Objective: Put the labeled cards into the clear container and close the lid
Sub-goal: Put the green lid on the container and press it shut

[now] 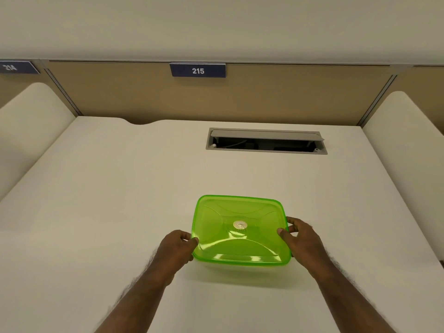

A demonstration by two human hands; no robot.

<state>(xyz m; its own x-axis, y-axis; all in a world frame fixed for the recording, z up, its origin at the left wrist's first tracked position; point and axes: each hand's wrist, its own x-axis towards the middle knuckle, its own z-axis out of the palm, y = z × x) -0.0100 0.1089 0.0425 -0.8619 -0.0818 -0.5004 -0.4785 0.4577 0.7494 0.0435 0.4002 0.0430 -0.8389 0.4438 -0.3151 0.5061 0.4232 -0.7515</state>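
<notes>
A translucent green lid (240, 230) with a small white round vent at its centre lies flat on top of the container, near the front middle of the white desk (120, 200). The container's clear body is almost fully hidden under the lid. My left hand (175, 248) grips the lid's left edge, thumb on top. My right hand (300, 236) grips the right edge the same way, thumb pressed on the lid's top. No labeled cards show on the desk; what lies inside the container I cannot tell through the green lid.
An open grey cable hatch (266, 141) is set into the desk behind the container. A tan partition with a blue "215" sign (198, 70) closes off the back. White curved dividers (31, 116) stand at the left and right sides.
</notes>
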